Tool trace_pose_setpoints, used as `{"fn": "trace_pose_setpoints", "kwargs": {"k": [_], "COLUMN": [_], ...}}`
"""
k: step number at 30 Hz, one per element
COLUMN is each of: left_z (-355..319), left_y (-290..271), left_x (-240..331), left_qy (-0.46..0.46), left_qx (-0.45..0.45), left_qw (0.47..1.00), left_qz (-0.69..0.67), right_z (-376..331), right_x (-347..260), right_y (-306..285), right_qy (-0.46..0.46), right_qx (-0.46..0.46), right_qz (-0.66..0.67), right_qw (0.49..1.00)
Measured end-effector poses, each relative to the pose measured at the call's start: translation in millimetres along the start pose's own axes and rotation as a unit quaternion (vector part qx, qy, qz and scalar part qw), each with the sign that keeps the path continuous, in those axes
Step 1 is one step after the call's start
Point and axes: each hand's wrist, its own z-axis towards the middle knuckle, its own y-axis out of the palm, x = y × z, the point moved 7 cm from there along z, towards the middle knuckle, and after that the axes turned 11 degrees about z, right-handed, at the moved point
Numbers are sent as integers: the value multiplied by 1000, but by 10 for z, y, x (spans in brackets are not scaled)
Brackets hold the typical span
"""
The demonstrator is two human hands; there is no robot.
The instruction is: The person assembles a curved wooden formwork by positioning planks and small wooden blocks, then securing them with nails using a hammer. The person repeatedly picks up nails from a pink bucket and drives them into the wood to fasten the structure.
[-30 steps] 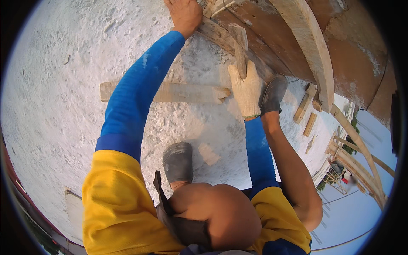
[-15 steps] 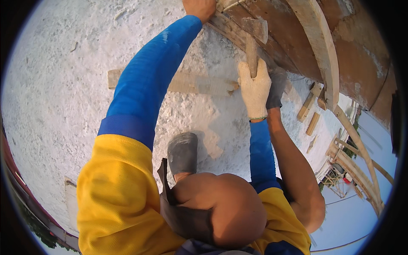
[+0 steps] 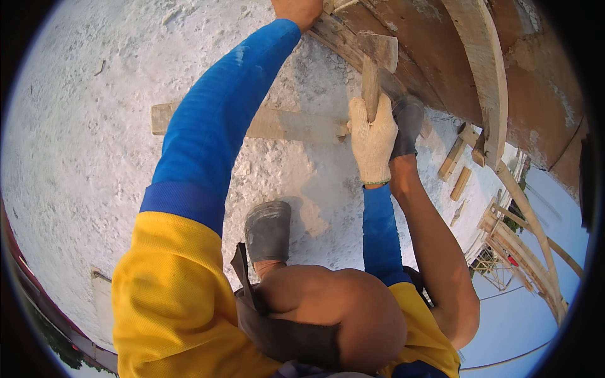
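My right hand [image 3: 373, 142], in a cream knitted glove, is closed round the wooden handle of a hatchet [image 3: 370, 80]. The hatchet's dusty, broad head [image 3: 380, 50] is in front of a long timber [image 3: 340, 43] along the foot of a brown plank wall [image 3: 435, 53]. My left hand [image 3: 301, 11] is bare and stretched far forward to the top edge of the view, beside the end of that timber. Its fingers are cut off there, so what they touch is hidden.
On the pale, rough ground, a flat board [image 3: 287, 125] lies crosswise under my left arm. Short wood offcuts [image 3: 452, 157] lie to the right. A curved timber rib [image 3: 485, 69] rises against the planks. My boots [image 3: 268, 230] stand close by.
My right hand has shifted slightly left and toward me with the hatchet. The left hand stays at the top edge. The whole view has moved a little.
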Motion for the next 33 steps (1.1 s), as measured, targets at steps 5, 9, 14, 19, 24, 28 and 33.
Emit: {"fn": "trace_pose_setpoints", "kwargs": {"k": [5,9,14,19,24,28,33], "left_z": [-23,-19,-18,-43,59,-45,-115], "left_y": [-27,-39,-50,25,-48,-82,-1], "left_x": [-28,-1,-24,4,19,-14,30], "left_qy": [-15,7,-15,-30,-20,-34,-18], "left_qx": [-15,-25,46,-18,-39,5,-19], "left_qw": [998,999,999,998,997,997,999], "left_qz": [-59,35,7,-43,-67,-75,-26], "right_z": [-95,68,189,-1,250,133,54], "right_x": [-138,-323,-535,-673,-532,-478,-723], "right_y": [-178,-42,36,-235,112,-120,-150], "right_qy": [25,-21,-89,-106,-59,36,-93], "right_qx": [-15,-7,-31,25,-71,-32,-30], "right_qz": [27,-50,-108,26,-229,-52,97], "right_qw": [999,999,990,994,969,998,990]}}
